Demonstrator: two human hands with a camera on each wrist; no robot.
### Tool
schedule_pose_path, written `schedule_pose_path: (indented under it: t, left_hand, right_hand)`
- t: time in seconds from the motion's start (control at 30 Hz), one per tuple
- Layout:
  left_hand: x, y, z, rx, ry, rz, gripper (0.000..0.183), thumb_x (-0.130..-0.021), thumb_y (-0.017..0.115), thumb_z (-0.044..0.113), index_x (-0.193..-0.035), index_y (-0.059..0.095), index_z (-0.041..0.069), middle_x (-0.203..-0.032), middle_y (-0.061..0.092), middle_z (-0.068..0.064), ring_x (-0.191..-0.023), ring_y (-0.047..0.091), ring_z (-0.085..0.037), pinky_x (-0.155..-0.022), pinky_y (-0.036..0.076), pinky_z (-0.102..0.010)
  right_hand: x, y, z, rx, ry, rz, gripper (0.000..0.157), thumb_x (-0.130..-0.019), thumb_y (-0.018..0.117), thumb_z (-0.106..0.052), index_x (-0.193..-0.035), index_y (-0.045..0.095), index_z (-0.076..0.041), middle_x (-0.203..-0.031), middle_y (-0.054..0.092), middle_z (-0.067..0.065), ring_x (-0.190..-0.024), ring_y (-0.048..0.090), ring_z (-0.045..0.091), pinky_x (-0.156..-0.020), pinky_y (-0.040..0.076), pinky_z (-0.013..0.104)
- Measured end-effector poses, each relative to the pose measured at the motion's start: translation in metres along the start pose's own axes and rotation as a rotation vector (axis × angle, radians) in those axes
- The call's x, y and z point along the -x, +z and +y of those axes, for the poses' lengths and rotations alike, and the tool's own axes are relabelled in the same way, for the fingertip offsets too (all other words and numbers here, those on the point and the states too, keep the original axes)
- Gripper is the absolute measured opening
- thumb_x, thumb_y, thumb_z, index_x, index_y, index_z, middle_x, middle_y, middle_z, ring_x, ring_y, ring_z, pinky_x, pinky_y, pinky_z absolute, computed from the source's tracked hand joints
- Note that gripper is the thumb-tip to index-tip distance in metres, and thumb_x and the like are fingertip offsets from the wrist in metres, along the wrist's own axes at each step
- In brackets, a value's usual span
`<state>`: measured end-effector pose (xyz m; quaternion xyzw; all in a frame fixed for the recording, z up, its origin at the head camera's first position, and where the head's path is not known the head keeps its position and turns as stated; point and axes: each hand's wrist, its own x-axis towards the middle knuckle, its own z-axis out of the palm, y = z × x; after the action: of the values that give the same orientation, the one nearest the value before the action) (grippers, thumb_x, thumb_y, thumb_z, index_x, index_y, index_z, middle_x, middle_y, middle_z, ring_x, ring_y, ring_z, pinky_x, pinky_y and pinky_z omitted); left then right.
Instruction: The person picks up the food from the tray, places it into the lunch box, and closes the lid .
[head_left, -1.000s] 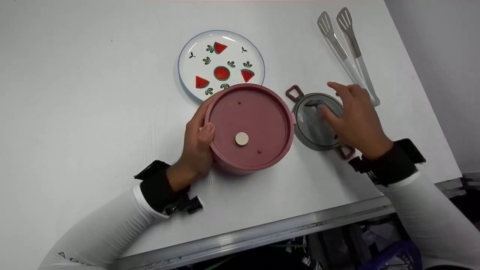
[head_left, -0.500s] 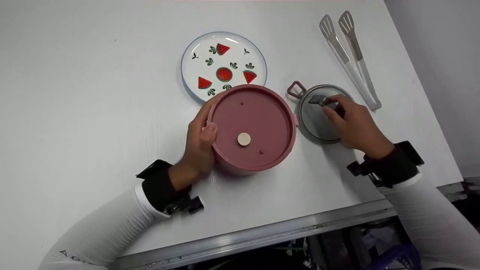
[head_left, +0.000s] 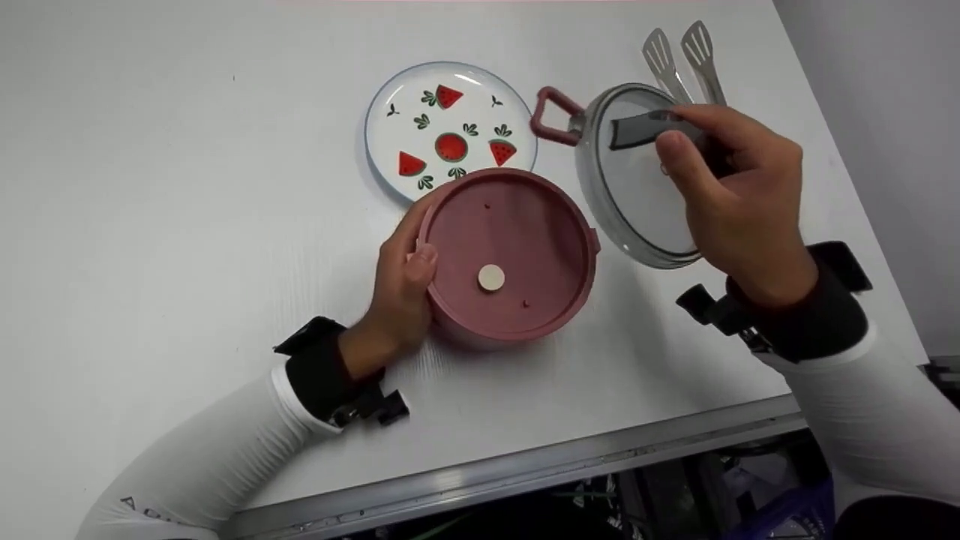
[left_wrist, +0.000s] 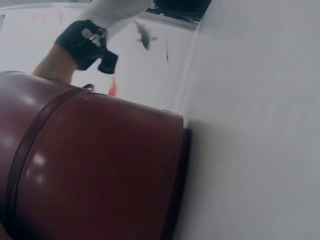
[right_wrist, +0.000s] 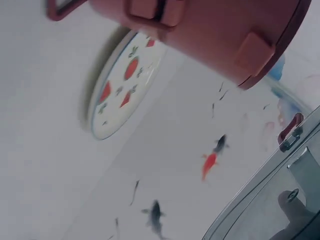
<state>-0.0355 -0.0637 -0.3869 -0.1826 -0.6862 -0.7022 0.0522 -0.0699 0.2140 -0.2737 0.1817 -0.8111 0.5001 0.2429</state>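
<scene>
In the head view, my left hand point(head_left: 397, 292) grips the left side of a round pink container point(head_left: 517, 247). Its recessed top carries a cream round button, and the thumb lies on the rim. The container's glossy side point(left_wrist: 100, 165) fills much of the left wrist view. My right hand point(head_left: 750, 180) pinches the dark grey top handle of a round glass lid point(head_left: 637, 195), held tilted above the table. A reddish loop sticks out from the lid's side. The lid's edge and a fingertip show at lower right in the right wrist view. The right fingers are partly hidden.
A white plate point(head_left: 390, 142) with watermelon prints lies behind the container, which partly covers it in the head view. Metal tongs point(head_left: 699, 52) with slotted ends lie at the back right, partly hidden by the right hand. The table's metal front edge point(head_left: 465, 476) runs below.
My right hand reached the lid's handle, took hold of it, and lifted the lid from the table, tilting it. My left hand and the pink container have barely moved.
</scene>
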Motion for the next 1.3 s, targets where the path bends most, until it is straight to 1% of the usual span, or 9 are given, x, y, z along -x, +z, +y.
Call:
schedule_pose_path:
  t: [0.2, 0.47, 0.57, 0.67, 0.8, 0.87, 1.03, 1.1, 1.3]
  left_hand:
    - [-0.005, 0.002, -0.002, 0.02, 0.028, -0.029, 0.066, -0.09, 0.029, 0.036, -0.149, 0.042, 0.009, -0.145, 0.05, -0.003, -0.132, 0.05, -0.018, -0.107, 0.045, -0.035]
    - [-0.014, -0.002, -0.004, 0.22, -0.122, 0.042, 0.071, -0.104, 0.007, 0.037, -0.135, 0.055, -0.005, -0.138, 0.059, -0.015, -0.131, 0.049, -0.015, -0.11, 0.038, -0.028]
    - [-0.017, -0.003, -0.004, 0.164, -0.125, 0.04, 0.071, -0.104, 0.003, 0.03, -0.133, 0.055, -0.008, -0.136, 0.059, -0.019, -0.132, 0.048, -0.019, -0.115, 0.033, -0.031]
    - [-0.017, -0.005, -0.008, 0.113, -0.113, 0.014, 0.081, -0.105, 0.014, 0.055, -0.133, 0.055, -0.008, -0.133, 0.059, -0.02, -0.128, 0.05, -0.018, -0.112, 0.035, -0.03]
    - [-0.018, -0.006, -0.017, 0.054, -0.01, -0.001, 0.096, -0.092, 0.034, 0.073, -0.131, 0.056, -0.011, -0.129, 0.061, -0.024, -0.122, 0.054, -0.014, -0.108, 0.04, -0.028]
    - [-0.019, -0.006, -0.02, 0.043, 0.038, -0.017, 0.084, -0.096, 0.035, 0.062, -0.131, 0.056, -0.012, -0.13, 0.061, -0.025, -0.122, 0.055, -0.015, -0.109, 0.04, -0.03]
    - [-0.019, -0.005, -0.02, -0.017, 0.089, -0.016, 0.088, -0.098, 0.028, 0.065, -0.131, 0.056, -0.012, -0.129, 0.061, -0.024, -0.123, 0.055, -0.016, -0.109, 0.04, -0.032]
    - [-0.019, -0.004, -0.018, -0.006, 0.078, -0.009, 0.086, -0.099, 0.029, 0.064, -0.131, 0.056, -0.011, -0.128, 0.062, -0.022, -0.121, 0.056, -0.015, -0.108, 0.041, -0.032]
    - [-0.024, -0.004, -0.015, 0.087, 0.036, -0.042, 0.055, -0.102, 0.026, 0.031, -0.129, 0.06, -0.003, -0.125, 0.064, -0.012, -0.118, 0.056, -0.014, -0.105, 0.043, -0.03]
  right_hand:
    - [-0.008, 0.03, -0.018, -0.08, -0.187, -0.135, 0.028, -0.093, 0.072, -0.023, -0.108, 0.075, 0.0, -0.074, 0.061, -0.001, -0.059, 0.039, 0.005, -0.056, 0.031, 0.017]
    - [0.0, 0.058, -0.023, -0.013, -0.218, -0.385, 0.028, -0.085, 0.078, -0.012, -0.112, 0.075, -0.005, -0.099, 0.077, 0.009, -0.09, 0.07, 0.014, -0.082, 0.052, 0.021]
    - [0.004, 0.062, -0.024, 0.036, -0.248, -0.447, 0.032, -0.084, 0.08, -0.014, -0.114, 0.075, -0.005, -0.098, 0.076, 0.01, -0.09, 0.07, 0.016, -0.083, 0.052, 0.023]
    - [0.007, 0.064, -0.024, 0.066, -0.292, -0.465, 0.032, -0.083, 0.081, -0.019, -0.113, 0.076, -0.007, -0.096, 0.075, 0.011, -0.089, 0.069, 0.019, -0.083, 0.053, 0.029]
    - [0.01, 0.067, -0.025, 0.085, -0.348, -0.456, 0.031, -0.082, 0.082, -0.023, -0.11, 0.077, -0.01, -0.09, 0.073, 0.01, -0.086, 0.068, 0.021, -0.083, 0.053, 0.034]
    - [0.01, 0.068, -0.025, 0.088, -0.37, -0.445, 0.031, -0.082, 0.083, -0.025, -0.109, 0.077, -0.01, -0.084, 0.071, 0.01, -0.079, 0.065, 0.021, -0.078, 0.052, 0.034]
    - [0.012, 0.073, -0.026, 0.096, -0.412, -0.44, 0.031, -0.083, 0.082, -0.027, -0.108, 0.077, -0.01, -0.077, 0.067, 0.009, -0.07, 0.059, 0.02, -0.07, 0.051, 0.035]
    - [0.013, 0.073, -0.025, 0.097, -0.414, -0.449, 0.032, -0.083, 0.082, -0.028, -0.108, 0.077, -0.009, -0.076, 0.067, 0.009, -0.069, 0.058, 0.02, -0.069, 0.051, 0.035]
    - [0.013, 0.07, -0.023, 0.135, -0.416, -0.479, 0.033, -0.082, 0.082, -0.029, -0.108, 0.077, -0.009, -0.069, 0.061, 0.009, -0.064, 0.053, 0.02, -0.065, 0.046, 0.035]
